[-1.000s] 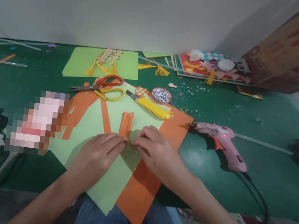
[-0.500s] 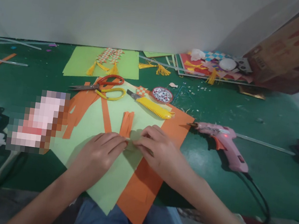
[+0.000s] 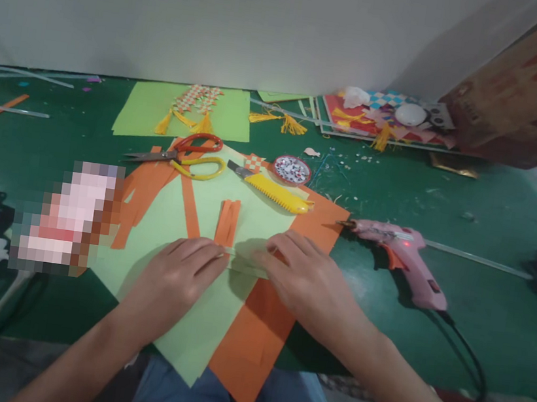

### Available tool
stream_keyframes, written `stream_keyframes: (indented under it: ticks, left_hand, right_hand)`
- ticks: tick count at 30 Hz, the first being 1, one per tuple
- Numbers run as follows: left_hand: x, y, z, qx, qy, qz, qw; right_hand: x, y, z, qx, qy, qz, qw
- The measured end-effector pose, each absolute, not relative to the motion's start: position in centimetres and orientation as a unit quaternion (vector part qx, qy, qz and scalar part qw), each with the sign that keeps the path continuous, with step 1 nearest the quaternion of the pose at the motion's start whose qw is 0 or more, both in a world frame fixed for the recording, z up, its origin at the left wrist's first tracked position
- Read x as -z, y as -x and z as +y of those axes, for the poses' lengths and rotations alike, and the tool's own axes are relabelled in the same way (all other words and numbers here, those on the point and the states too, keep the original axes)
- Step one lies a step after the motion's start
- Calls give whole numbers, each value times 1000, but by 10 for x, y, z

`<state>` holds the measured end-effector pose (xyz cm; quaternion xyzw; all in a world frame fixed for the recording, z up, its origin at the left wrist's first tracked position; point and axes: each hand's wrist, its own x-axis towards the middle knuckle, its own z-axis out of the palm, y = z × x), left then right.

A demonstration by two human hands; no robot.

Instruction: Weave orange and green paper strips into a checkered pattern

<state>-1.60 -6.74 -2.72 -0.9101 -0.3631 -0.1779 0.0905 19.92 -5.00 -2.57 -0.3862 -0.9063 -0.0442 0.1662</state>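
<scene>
My left hand [image 3: 182,275] pinches the lower end of the folded orange paper strips [image 3: 227,222], where a pale green paper strip [image 3: 245,264] crosses them. The fingertips hide the exact joint. To the right, my right hand [image 3: 305,281] is curled with thumb and fingers around the far part of the green strip; its tips are blurred. Both hands rest over a pale green sheet [image 3: 192,329], which lies on an orange sheet [image 3: 248,356]. Beyond them are scissors [image 3: 198,169] with red and yellow handles and a yellow utility knife [image 3: 277,192].
A pink glue gun [image 3: 406,245] lies on the right with its cord trailing off the front edge. A small dish of googly eyes [image 3: 292,170] sits behind the knife. Orange strips [image 3: 143,194] lie left, and woven tasselled pieces [image 3: 195,102] lie on a green sheet behind.
My right hand has moved right, away from the left hand, along the green strip, exposing more of it. My left hand has stayed on the orange strips.
</scene>
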Motion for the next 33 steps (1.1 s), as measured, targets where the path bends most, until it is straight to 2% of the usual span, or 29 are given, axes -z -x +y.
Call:
stream_keyframes:
  ticks: [6, 16, 33]
  left_hand:
    - [24, 15, -67, 177, 913, -357, 92]
    - [28, 16, -68, 169, 906, -380, 79]
    - [29, 13, -63, 137, 893, -428, -30]
  right_hand:
    - [26, -199, -50, 40, 359, -913, 190]
    - [26, -198, -49, 51, 351, -922, 153]
    - [29, -199, -49, 43, 353, -919, 172]
